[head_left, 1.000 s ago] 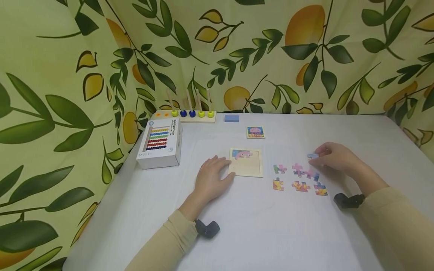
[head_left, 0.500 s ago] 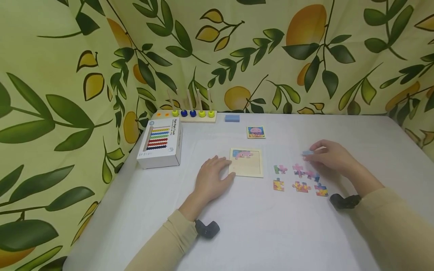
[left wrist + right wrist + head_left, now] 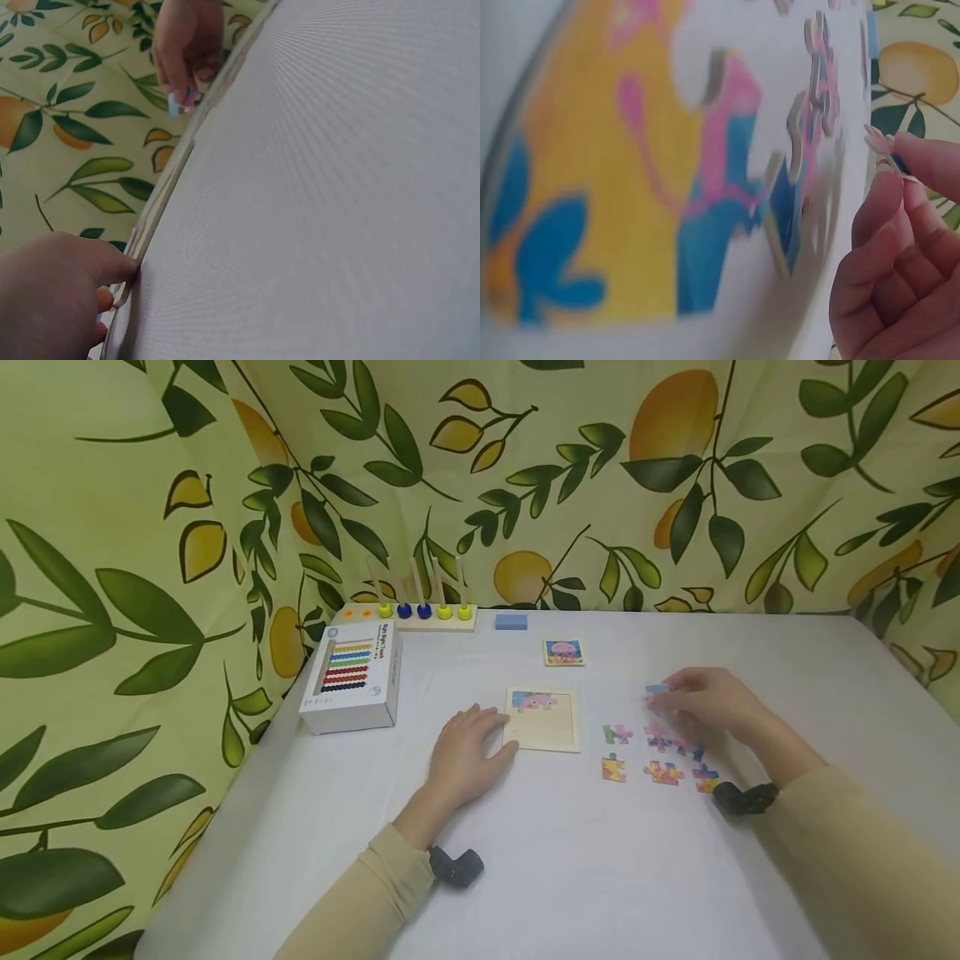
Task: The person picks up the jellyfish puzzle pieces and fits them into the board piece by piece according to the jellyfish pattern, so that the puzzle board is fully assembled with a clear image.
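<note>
A small blue jigsaw puzzle piece point(image 3: 657, 688) is pinched between the thumb and fingers of my right hand point(image 3: 718, 706), held above the back of a group of loose pieces. Beside my left hand point(image 3: 467, 753) lies a square wooden puzzle tray point(image 3: 542, 733); that thumb and a fingertip touch its left side. In the tray, pink-and-blue pieces point(image 3: 532, 701) fill the top left part, and bare wood shows below. Loose pieces include a green-and-pink one point(image 3: 617, 734), a yellow one point(image 3: 613, 768) and a wide orange one point(image 3: 664, 772). The right hand partly covers the pink ones behind.
Behind the tray lies a small picture card point(image 3: 563, 652) with a pink octopus. A blue block point(image 3: 512, 622) sits near the table's back edge. At the back left stand a white box point(image 3: 352, 681) and a pegged bead board point(image 3: 435, 625). Patterned cloth hangs behind.
My right hand has moved left with the blue puzzle piece and now overlaps the pink loose pieces. The left hand stays at the tray's edge.
</note>
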Motion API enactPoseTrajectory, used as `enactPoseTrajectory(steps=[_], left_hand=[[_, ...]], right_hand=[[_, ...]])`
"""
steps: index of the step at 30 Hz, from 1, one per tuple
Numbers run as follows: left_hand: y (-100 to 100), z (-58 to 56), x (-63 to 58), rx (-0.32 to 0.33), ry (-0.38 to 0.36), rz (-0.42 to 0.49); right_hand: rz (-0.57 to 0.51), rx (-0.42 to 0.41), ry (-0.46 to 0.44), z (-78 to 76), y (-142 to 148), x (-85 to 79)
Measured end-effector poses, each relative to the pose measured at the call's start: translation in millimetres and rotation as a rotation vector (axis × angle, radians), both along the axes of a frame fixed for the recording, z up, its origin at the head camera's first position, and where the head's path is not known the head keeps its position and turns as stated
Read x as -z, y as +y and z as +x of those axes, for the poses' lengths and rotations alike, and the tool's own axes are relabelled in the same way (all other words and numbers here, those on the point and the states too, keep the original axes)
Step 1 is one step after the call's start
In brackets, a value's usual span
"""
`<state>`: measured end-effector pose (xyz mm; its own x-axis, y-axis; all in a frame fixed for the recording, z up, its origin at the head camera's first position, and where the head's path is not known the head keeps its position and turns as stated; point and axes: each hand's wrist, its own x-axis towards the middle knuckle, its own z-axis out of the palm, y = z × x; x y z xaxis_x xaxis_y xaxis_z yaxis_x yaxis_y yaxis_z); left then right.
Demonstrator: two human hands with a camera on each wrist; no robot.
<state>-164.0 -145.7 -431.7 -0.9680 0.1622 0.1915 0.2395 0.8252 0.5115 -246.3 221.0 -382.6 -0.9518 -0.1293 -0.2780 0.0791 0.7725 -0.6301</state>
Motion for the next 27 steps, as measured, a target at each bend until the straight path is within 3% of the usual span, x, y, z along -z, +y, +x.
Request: enactPoseTrajectory(steps=[12, 21, 27], left_hand=[[0.9, 1.5, 4.9, 0.001, -0.006, 0.012], [-0.3, 0.0, 0.3, -0.008, 0.005, 0.004], [0.4, -0.3, 1.7, -0.003, -0.006, 0.004]], right_hand=[[-0.054, -0.007, -0.06, -0.3, -24.6, -0.4], [-0.061, -0.02, -0.034, -3.2, -42.4, -10.2], [-0.077, -0.028, -0.074, -2.1, -52.4, -12.1]])
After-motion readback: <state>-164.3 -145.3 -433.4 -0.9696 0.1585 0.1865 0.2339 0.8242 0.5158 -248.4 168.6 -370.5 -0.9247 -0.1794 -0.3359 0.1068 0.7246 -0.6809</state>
